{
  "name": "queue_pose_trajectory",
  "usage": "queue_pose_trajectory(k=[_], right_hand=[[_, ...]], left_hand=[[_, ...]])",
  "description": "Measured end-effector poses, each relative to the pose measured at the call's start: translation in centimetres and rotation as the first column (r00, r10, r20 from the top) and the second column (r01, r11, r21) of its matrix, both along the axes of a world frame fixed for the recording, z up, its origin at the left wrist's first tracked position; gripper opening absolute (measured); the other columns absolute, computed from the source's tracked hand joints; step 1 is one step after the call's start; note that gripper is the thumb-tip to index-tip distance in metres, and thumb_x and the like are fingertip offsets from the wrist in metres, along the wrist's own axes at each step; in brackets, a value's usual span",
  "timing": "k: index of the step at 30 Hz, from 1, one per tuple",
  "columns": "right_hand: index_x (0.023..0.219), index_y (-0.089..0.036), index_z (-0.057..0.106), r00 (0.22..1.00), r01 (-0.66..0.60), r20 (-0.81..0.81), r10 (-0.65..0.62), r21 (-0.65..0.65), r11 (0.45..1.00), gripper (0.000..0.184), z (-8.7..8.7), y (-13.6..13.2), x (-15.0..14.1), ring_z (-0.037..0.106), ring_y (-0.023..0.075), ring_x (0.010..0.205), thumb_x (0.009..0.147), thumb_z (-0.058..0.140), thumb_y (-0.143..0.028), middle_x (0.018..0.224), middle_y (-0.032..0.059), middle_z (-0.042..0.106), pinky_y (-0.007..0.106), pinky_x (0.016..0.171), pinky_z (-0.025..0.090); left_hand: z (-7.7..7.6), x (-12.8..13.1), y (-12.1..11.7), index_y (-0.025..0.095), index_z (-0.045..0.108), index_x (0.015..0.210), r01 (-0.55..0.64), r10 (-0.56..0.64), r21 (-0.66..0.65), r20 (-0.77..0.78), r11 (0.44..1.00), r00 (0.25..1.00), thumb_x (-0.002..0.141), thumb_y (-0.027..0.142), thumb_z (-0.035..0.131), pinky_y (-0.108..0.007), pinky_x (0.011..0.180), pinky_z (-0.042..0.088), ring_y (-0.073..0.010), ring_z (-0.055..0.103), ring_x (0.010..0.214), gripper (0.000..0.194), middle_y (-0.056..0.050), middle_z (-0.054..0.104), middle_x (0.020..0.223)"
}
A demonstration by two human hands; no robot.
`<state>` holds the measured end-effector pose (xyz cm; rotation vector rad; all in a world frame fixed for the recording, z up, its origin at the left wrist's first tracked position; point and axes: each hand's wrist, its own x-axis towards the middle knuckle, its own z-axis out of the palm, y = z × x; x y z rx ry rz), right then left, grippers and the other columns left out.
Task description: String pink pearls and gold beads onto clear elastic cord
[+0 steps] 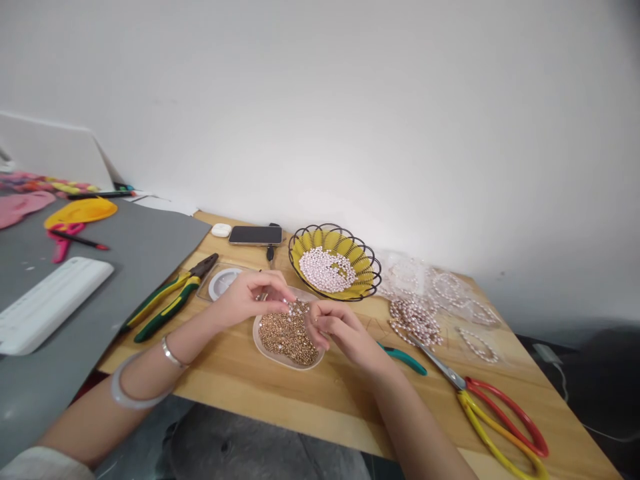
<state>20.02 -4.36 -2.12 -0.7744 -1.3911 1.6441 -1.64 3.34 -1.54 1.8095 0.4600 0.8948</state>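
Both hands hover over a shallow white dish [260, 343] filled with small gold beads [287, 337] on a wooden table. My left hand [247, 295] pinches a short strand of pearl beads [291, 307] between thumb and fingers, just above the dish's far rim. My right hand [335, 328] has its fingers curled together beside that strand; something thin may be pinched in them, too small to make out. Two bracelets circle my left wrist.
A black wire basket [370, 267] with a yellow liner holds white pearls behind the dish. Green-handled pliers [170, 300], a round spool [220, 281], a phone [255, 235], finished pearl strands [415, 319], teal-handled pliers [406, 359] and red-yellow scissors [495, 413] lie around. A grey mat [125, 253] lies left.
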Motion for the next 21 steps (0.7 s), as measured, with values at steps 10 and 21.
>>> queue_pose_trajectory(k=[10,21], right_hand=[[0.064,-0.021,0.047,1.000,0.011,0.025,-0.011,0.002,1.000,0.023,-0.08,0.00,0.13,0.040,0.0116,0.050,0.087,0.050,-0.020,0.054,-0.0049,0.048,0.026,0.056,0.033],[0.064,-0.020,0.047,0.999,0.021,0.048,-0.021,0.011,1.000,0.023,-0.02,0.06,0.25,0.041,0.0112,0.050,0.087,0.050,-0.019,0.054,-0.0049,0.048,0.026,0.056,0.034]], left_hand=[[0.36,0.06,-0.26,0.016,0.076,0.083,-0.015,0.015,0.007,-0.009,1.000,1.000,0.079,0.029,0.080,-0.024,0.059,0.047,-0.0135,0.060,0.066,0.014,-0.005,0.069,0.075],[0.10,-0.04,-0.08,0.018,0.076,0.085,-0.016,0.016,0.027,-0.014,1.000,1.000,0.078,0.020,0.078,-0.024,0.060,0.048,-0.0126,0.060,0.067,0.007,-0.003,0.068,0.076]])
